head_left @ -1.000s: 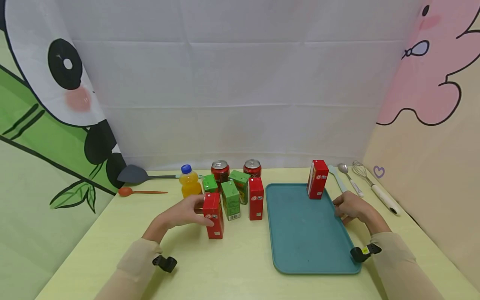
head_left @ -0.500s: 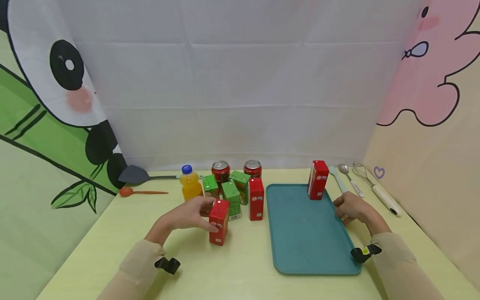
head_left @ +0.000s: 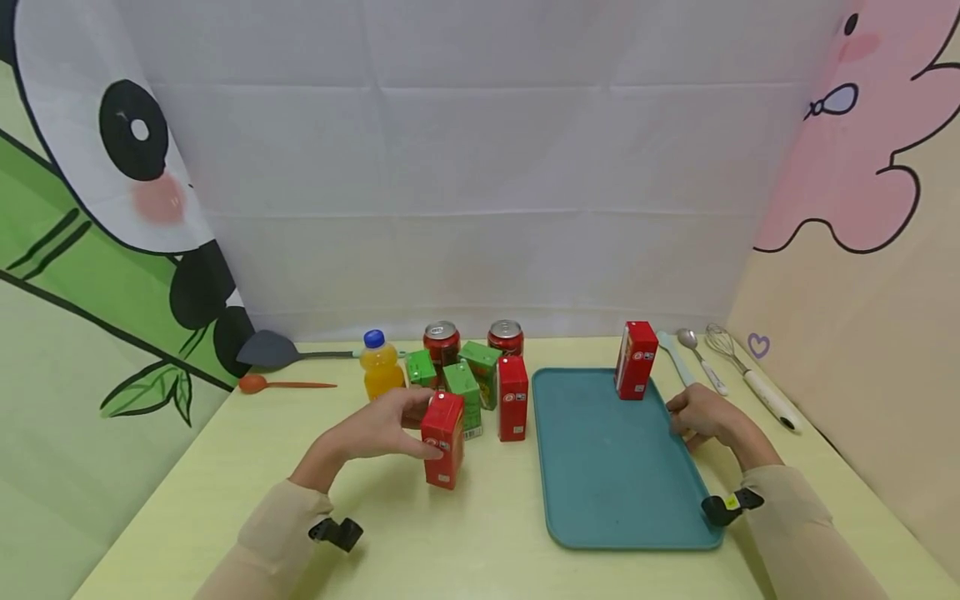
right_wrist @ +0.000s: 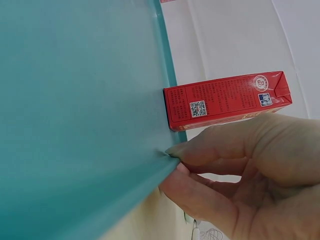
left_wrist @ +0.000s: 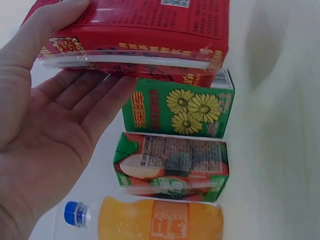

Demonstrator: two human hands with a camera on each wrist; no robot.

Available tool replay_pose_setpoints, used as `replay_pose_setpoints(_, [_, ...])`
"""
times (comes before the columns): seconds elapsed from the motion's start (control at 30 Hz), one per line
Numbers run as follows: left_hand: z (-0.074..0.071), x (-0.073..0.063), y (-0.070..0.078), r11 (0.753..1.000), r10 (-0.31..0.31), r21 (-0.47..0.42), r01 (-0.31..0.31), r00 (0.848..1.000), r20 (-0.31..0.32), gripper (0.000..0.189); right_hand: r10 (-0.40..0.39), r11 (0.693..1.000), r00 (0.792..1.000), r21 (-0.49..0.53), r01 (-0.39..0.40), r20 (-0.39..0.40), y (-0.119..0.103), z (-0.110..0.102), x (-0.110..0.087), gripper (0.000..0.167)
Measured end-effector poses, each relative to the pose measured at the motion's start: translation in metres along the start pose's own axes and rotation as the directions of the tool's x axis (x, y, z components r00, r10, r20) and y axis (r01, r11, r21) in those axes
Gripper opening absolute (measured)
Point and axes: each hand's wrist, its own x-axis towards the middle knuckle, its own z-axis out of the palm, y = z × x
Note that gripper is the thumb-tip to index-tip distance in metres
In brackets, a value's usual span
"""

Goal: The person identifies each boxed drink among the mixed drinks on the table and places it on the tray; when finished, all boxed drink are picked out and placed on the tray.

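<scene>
My left hand grips a red drink carton between thumb and fingers, in front of the green cartons. In the left wrist view the carton tilts across the top, with the thumb on one face and the fingers behind. At the tray's right side, my right hand pinches the rim of the teal tray; the right wrist view shows thumb and forefinger on that rim. Another red carton stands upright at the tray's far right corner.
Several green cartons, a red carton, an orange juice bottle and two red cans cluster left of the tray. A spatula and an orange spoon lie left. A whisk lies right.
My left hand has carried the red carton a short way right and slightly nearer to me. The right hand and tray have stayed in place.
</scene>
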Motion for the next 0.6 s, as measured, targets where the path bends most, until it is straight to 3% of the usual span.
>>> replay_pose_setpoints(0.27, [0.009,0.004,0.018,0.996,0.034,-0.074,-0.038,0.997,-0.062,0.066,-0.003,1.0,1.0,0.002,0.003,-0.001,-0.001,0.001,0.0,0.052])
replay_pose_setpoints(0.6, [0.019,0.011,0.035,0.995,0.058,-0.076,-0.072,0.984,-0.167,0.062,0.006,1.0,1.0,0.001,-0.006,0.002,0.0,0.0,-0.001,0.05])
